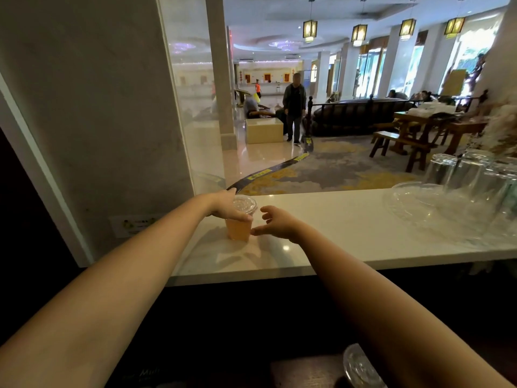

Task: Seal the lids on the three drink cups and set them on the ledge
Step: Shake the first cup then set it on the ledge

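One cup point(238, 230) on the bench point(335, 219).
Left hand point(223, 209) grips its rim, right hand point(279, 224) open at three o'clock; I'd release next.

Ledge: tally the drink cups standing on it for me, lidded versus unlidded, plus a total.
Lidded drink cup: 1 (orange drink, left hand gripping it)
Unlidded drink cup: 0
Total on the ledge: 1

Cup point(238, 229): left hand point(225, 207) is covering its upper wall.
Clear lid point(359, 365): bottom frame edge is cutting it off.
Wall sticker point(137, 224): print is blurring beyond reading.
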A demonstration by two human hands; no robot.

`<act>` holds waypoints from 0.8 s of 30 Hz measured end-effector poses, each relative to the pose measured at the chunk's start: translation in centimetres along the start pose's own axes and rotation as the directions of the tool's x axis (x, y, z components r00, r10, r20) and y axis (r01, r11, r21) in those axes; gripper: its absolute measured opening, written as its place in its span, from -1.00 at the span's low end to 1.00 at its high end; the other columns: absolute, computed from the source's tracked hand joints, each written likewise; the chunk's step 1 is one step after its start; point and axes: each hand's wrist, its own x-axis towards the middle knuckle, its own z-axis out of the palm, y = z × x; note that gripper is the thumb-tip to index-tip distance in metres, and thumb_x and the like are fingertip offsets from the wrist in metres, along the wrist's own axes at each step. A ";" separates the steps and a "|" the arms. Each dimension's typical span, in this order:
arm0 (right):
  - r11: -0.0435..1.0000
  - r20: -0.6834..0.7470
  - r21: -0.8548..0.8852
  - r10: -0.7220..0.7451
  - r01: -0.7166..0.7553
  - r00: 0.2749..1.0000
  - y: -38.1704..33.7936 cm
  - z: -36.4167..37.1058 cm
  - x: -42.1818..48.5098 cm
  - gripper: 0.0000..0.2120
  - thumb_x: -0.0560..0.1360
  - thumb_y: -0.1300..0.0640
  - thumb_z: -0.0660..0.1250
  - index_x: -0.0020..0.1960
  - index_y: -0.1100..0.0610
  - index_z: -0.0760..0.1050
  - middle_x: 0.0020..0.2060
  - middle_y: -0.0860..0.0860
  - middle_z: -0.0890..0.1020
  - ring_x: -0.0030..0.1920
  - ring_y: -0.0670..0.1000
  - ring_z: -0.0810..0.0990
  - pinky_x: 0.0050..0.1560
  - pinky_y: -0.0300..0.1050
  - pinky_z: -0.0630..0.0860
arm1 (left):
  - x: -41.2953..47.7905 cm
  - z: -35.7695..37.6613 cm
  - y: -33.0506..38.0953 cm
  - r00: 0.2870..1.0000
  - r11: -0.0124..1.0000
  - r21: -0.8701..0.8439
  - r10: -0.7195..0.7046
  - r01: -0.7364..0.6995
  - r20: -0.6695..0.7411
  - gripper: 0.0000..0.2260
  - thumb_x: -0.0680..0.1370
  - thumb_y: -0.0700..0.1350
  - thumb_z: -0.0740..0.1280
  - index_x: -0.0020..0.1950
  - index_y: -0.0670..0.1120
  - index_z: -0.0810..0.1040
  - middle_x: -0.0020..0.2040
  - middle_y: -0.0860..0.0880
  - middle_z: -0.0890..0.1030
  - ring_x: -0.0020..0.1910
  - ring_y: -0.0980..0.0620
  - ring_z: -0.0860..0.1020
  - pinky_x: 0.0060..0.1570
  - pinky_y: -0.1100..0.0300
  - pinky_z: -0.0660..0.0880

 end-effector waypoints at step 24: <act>0.732 0.545 -0.593 0.058 0.335 0.836 0.4 2.4 -15.8 -0.17 0.39 -0.16 0.41 0.52 0.01 0.09 0.45 0.00 0.34 0.42 0.08 0.35 0.44 0.04 0.25 | -18.9 9.4 -0.3 0.973 0.993 0.105 0.020 -0.046 0.229 -0.34 0.48 0.18 0.30 0.51 0.07 0.12 0.41 0.01 0.39 0.35 0.00 0.39 0.25 0.17 0.32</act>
